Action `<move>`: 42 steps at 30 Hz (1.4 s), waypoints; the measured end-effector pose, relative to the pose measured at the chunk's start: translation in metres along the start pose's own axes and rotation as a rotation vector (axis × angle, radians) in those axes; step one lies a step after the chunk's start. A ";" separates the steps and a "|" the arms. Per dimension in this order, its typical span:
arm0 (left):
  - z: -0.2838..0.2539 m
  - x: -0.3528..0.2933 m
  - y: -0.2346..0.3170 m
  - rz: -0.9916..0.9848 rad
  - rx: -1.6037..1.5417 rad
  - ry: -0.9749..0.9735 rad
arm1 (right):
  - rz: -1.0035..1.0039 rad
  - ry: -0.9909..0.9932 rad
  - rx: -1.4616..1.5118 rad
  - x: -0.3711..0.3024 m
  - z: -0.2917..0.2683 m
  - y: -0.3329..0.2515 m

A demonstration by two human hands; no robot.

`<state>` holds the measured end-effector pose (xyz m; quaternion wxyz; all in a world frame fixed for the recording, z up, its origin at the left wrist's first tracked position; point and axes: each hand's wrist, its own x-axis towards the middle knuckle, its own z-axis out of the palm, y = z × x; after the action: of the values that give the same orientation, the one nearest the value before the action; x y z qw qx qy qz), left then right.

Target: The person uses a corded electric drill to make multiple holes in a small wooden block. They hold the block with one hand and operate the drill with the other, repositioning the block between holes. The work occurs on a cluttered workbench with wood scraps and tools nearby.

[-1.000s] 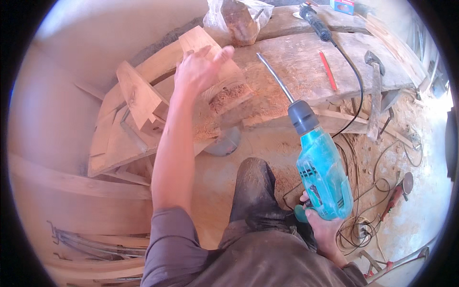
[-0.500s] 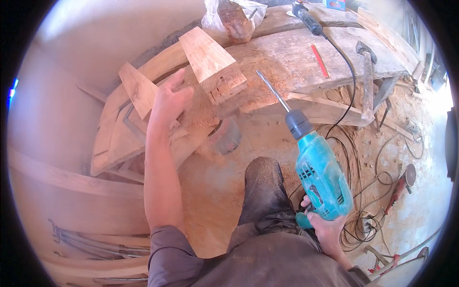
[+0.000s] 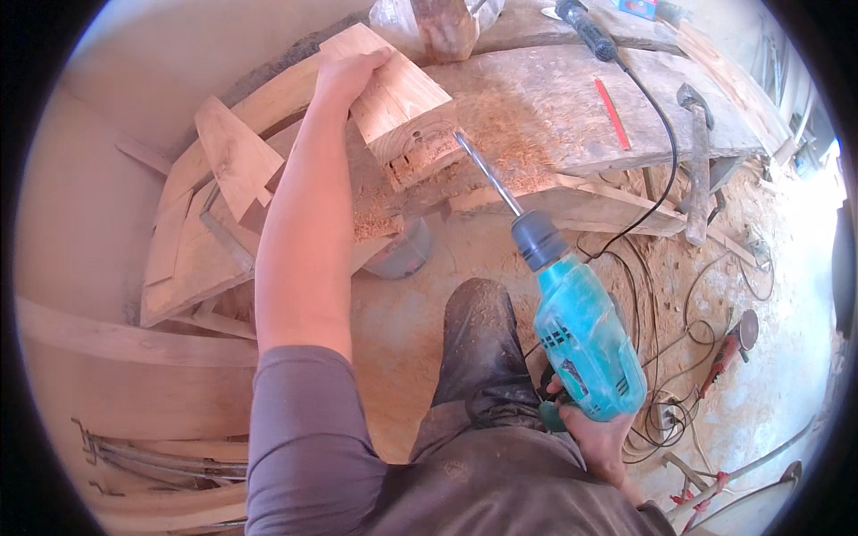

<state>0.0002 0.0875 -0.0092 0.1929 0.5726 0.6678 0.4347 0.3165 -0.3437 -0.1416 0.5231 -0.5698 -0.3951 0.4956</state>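
Note:
My left hand point(image 3: 350, 79) grips the far left side of a thick wooden block point(image 3: 402, 94), its fingers lying over the top edge. Several holes or slots mark the block's near end, which faces me. In my right hand point(image 3: 597, 436) is a teal power drill point(image 3: 585, 344), held by its handle low in front of my body. Its long metal bit point(image 3: 490, 175) points up and left, the tip seeming close to the right corner of the block's near end. Whether the tip touches the wood cannot be told.
Sawdust covers the workbench point(image 3: 527, 98). On it are a red pencil point(image 3: 612, 113), a hammer point(image 3: 695, 161), a corded black tool point(image 3: 585, 31) and a second wooden piece point(image 3: 234, 161). A bucket point(image 3: 399, 252) stands beneath. Cables and an angle grinder point(image 3: 728, 350) lie on the floor.
My left hand has moved forward from the air beside the block and taken hold of it. The drill has shifted left, bringing its tip nearer the block's end.

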 end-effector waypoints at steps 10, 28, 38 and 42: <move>-0.001 -0.011 0.006 -0.080 -0.138 -0.104 | 0.048 -0.042 -0.075 0.001 0.012 0.003; 0.024 0.008 0.028 0.063 0.643 -0.062 | -0.058 0.035 -0.283 0.001 -0.006 0.044; 0.011 -0.021 0.053 0.019 0.822 -0.088 | -0.059 -0.004 -0.261 0.002 0.000 0.037; 0.010 -0.027 0.059 0.021 0.853 -0.097 | -0.063 -0.003 -0.259 0.001 0.001 0.038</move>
<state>0.0509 0.0640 0.0262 -0.0344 0.6275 0.7721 0.0940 0.3132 -0.3481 -0.1791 0.4599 -0.6192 -0.4740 0.4247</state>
